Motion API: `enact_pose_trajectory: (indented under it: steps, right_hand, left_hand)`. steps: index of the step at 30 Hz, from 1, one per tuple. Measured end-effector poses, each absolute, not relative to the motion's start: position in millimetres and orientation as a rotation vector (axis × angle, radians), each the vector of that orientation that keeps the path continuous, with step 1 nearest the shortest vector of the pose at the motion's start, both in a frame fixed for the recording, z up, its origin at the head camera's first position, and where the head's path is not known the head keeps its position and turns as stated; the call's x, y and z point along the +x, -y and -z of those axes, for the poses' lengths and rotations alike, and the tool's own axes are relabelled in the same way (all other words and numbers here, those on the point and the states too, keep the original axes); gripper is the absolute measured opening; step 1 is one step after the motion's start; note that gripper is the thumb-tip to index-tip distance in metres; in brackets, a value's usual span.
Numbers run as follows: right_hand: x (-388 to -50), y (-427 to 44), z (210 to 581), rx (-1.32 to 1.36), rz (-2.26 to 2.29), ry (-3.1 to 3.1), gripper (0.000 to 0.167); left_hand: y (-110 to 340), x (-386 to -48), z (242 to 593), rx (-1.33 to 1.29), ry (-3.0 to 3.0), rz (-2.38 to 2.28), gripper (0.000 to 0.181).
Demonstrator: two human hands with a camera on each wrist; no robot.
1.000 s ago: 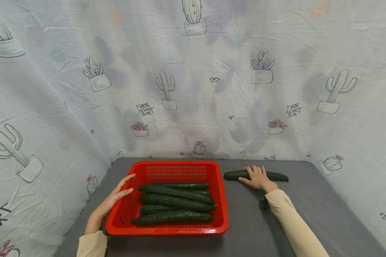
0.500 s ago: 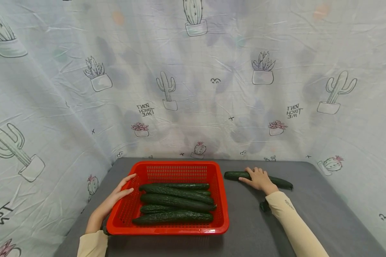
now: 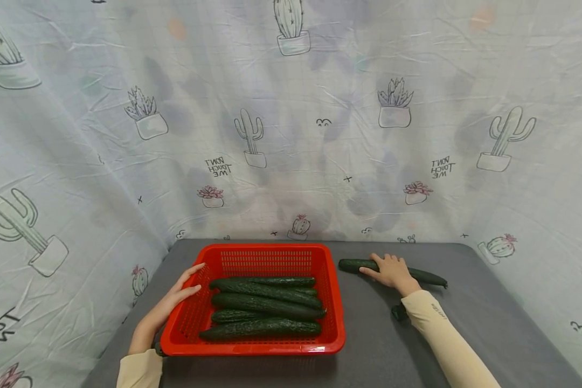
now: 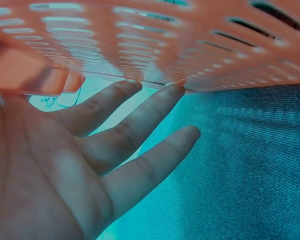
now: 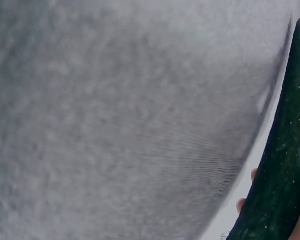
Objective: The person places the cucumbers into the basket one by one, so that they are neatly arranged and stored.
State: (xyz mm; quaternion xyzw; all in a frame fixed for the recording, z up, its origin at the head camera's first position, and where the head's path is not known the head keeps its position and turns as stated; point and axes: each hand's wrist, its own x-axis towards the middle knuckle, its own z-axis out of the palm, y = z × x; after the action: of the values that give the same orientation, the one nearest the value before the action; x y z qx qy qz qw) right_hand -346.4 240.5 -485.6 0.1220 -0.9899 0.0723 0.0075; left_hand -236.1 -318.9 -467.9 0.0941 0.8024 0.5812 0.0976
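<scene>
In the head view my right hand [image 3: 392, 272] grips a long dark green cucumber [image 3: 427, 277] at the right of the table, its fingers over the far side. In the right wrist view the cucumber [image 5: 277, 170] runs down the right edge, with fingertips [image 5: 241, 205] showing behind it. My left hand [image 3: 167, 304] holds the left rim of a red plastic basket [image 3: 252, 349]. Thumb and a finger reach over the rim. In the left wrist view, several fingers [image 4: 155, 107] lie along the outside of the slotted wall [image 4: 155, 50]. Several cucumbers [image 3: 267, 304] lie crosswise inside the basket.
The dark grey tabletop [image 3: 368, 334] extends around the basket and to the right. A pale curtain [image 3: 349, 161] printed with potted cacti hangs behind and at both sides. Beneath the right wrist sits a small black object [image 3: 399, 311].
The gripped cucumber has turned slightly, its right end swinging toward the front of the table. The left hand and basket have stayed in place.
</scene>
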Motion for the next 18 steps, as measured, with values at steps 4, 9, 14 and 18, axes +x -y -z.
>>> enact_pose_trajectory:
  steps: [4, 9, 14, 18]
  right_hand:
    - [-344.1, -238.0, 479.3, 0.374, -0.224, 3.065, 0.074]
    - [-341.6, -234.4, 470.4, 0.371, -0.2, 3.032, 0.074]
    - [-339.1, -229.1, 458.5, 0.322, -0.214, 3.014, 0.076]
    - [-337.4, -224.5, 449.0, 0.261, -0.202, 3.008, 0.08]
  left_hand:
    - [318.3, -236.4, 467.6, 0.273, -2.401, -1.706, 0.056]
    - [318.3, -236.5, 467.6, 0.283, -2.418, -1.695, 0.055]
    - [319.2, -236.5, 468.5, 0.309, -2.403, -1.709, 0.054]
    - [320.4, -236.9, 469.1, 0.36, -2.439, -1.693, 0.055]
